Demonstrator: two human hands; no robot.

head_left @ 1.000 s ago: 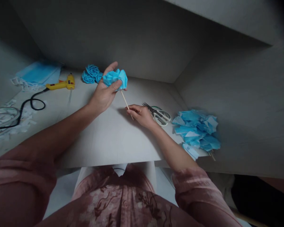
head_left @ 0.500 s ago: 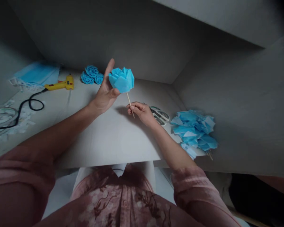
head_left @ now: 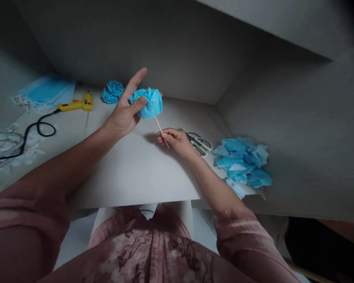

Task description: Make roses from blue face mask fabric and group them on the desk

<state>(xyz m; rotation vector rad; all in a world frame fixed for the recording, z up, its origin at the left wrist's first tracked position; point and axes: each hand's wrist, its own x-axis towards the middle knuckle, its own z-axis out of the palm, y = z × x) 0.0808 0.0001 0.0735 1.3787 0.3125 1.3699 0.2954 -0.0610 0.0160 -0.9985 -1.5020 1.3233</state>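
Note:
A blue artificial flower [head_left: 151, 105] with folded petals sits on a thin wooden stick [head_left: 159, 125], tilted above the table. My left hand [head_left: 126, 108] holds the flower, thumb pressed on its near petals and other fingers partly hidden behind it. The index finger points up, away from the petals. Lower down the stem, my right hand [head_left: 176, 140] pinches the stick between thumb and fingers. Just behind the right hand lie scissors [head_left: 200, 144] with white handles. Past the left hand, rolled blue roses [head_left: 113, 92] rest at the back of the table.
A yellow glue gun [head_left: 76, 104] lies at the left, its black cord running toward the left edge. Behind it is a stack of blue face masks [head_left: 45, 92]. White scraps [head_left: 32, 147] spread at far left. Blue flowers on sticks [head_left: 242, 163] are heaped at the right.
My left thumb has moved up onto the petals and the hand has closed around the flower, pressing its petals inward. The flower head shifted slightly left. My right hand stays on the stick.

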